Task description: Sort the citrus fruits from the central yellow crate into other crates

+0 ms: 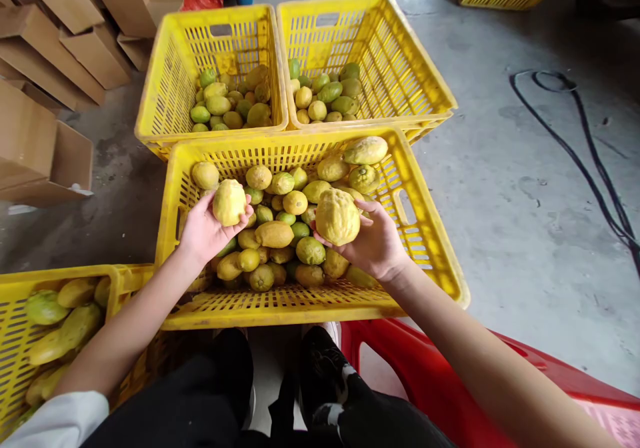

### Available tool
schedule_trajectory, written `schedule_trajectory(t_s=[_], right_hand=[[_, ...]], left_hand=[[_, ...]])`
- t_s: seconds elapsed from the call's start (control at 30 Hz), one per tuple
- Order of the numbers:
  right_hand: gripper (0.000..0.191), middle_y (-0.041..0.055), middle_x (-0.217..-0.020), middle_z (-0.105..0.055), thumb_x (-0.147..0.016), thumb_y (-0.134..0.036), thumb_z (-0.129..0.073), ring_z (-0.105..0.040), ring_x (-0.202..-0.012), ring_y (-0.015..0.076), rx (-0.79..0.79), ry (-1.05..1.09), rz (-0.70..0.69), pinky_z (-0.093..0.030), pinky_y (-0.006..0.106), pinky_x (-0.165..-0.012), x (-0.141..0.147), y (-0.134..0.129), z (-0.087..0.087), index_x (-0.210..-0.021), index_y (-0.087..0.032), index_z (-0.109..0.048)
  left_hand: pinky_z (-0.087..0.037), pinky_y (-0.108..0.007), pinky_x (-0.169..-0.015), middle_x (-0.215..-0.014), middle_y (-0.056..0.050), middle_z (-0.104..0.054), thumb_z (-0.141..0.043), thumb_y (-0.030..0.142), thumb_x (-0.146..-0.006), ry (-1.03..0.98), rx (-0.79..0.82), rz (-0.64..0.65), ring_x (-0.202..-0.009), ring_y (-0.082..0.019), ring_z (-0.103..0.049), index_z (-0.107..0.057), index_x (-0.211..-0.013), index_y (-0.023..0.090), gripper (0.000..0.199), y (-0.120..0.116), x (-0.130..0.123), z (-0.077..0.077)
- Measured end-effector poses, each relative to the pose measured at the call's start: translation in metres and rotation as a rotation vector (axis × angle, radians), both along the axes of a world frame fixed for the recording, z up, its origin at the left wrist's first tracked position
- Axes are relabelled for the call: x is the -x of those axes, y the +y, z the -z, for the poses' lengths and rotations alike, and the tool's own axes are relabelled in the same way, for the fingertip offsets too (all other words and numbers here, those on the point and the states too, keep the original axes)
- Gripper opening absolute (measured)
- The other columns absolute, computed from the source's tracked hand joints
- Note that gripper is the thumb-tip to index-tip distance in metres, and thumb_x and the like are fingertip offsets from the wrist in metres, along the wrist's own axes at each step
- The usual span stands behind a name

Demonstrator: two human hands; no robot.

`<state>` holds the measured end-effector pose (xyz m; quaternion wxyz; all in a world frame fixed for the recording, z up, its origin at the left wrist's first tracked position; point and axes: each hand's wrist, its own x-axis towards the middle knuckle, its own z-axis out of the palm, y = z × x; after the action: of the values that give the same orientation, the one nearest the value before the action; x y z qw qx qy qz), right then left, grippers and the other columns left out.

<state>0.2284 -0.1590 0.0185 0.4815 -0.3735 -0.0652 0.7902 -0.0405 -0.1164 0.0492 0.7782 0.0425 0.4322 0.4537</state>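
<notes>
A pale yellow, slightly bumpy citron [229, 203] rests in my left hand [204, 229], its fingers curled round from below and the right side. My right hand [376, 238] grips a larger, knobbly yellow citron [337, 217] from the right and underneath. Both fruits are held above the near yellow crate [310, 313], which holds many green and yellow citrus fruits [274, 234] of mixed sizes. A long pale fruit [365, 150] lies on the pile in its far right corner.
Two more yellow crates [145, 105] [425, 85] with fruit stand just beyond. Another fruit-filled crate [55, 278] is at lower left. Cardboard boxes [30, 135] crowd the left side. A red plastic chair [425, 368] is at my right, and a black cable [575, 148] lies on the concrete floor.
</notes>
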Motion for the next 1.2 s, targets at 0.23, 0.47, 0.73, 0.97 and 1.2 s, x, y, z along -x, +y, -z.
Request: schedule_trajectory(t_s=[0.23, 0.47, 0.73, 0.97, 1.2], right_hand=[[0.036, 0.0074, -0.114, -0.078, -0.078, -0.025, -0.065, -0.071, -0.119, 0.0321, -0.113, 0.003, 0.009, -0.062, 0.053, -0.1, 0.01, -0.002, -0.007, -0.113, -0.024, -0.067], [0.035, 0.0105, -0.097, -0.078, -0.092, -0.047, -0.063, -0.077, -0.086, 0.0245, 0.011, 0.072, -0.021, -0.067, 0.032, -0.069, 0.01, -0.007, -0.002, -0.108, -0.017, -0.069], [0.042, 0.0148, -0.113, -0.077, -0.088, -0.041, -0.055, -0.077, -0.099, 0.0281, 0.011, 0.118, 0.004, -0.068, 0.038, -0.076, 0.01, -0.006, -0.005, -0.121, -0.016, -0.064], [0.041, 0.0139, -0.108, -0.078, -0.084, -0.038, -0.055, -0.078, -0.096, 0.027, -0.028, 0.162, 0.046, -0.068, 0.039, -0.08, 0.011, -0.007, -0.011, -0.118, -0.017, -0.063], [0.036, 0.0087, -0.094, -0.078, -0.088, -0.046, -0.069, -0.077, -0.077, 0.0203, -0.011, 0.168, -0.069, -0.067, 0.029, -0.066, 0.005, -0.008, -0.012, -0.112, -0.018, -0.066]], left_hand=[[-0.045, -0.014, -0.043, -0.083, -0.008, -0.065, -0.045, 0.043, -0.107, 0.043, -0.028, 0.031, -0.06, -0.011, -0.062, -0.062, -0.094, 0.016, 0.034, -0.001, -0.002, 0.0], [-0.045, -0.018, -0.042, -0.088, -0.009, -0.07, -0.03, 0.048, -0.109, 0.026, -0.095, 0.087, -0.061, -0.015, -0.065, -0.066, -0.101, 0.018, 0.047, -0.001, -0.003, 0.002], [-0.056, -0.026, -0.052, -0.09, -0.014, -0.072, -0.032, 0.03, -0.104, 0.043, -0.066, 0.078, -0.068, -0.021, -0.069, -0.063, -0.129, 0.011, 0.045, -0.004, -0.002, -0.001], [-0.058, -0.023, -0.055, -0.088, -0.009, -0.07, -0.042, 0.041, -0.107, 0.026, -0.115, 0.091, -0.067, -0.016, -0.069, -0.067, -0.108, 0.015, 0.037, -0.005, -0.001, 0.001], [-0.052, -0.022, -0.049, -0.096, -0.01, -0.072, -0.052, 0.037, -0.102, 0.025, -0.181, 0.058, -0.069, -0.016, -0.068, -0.068, -0.098, 0.016, 0.027, -0.007, -0.001, 0.004]])
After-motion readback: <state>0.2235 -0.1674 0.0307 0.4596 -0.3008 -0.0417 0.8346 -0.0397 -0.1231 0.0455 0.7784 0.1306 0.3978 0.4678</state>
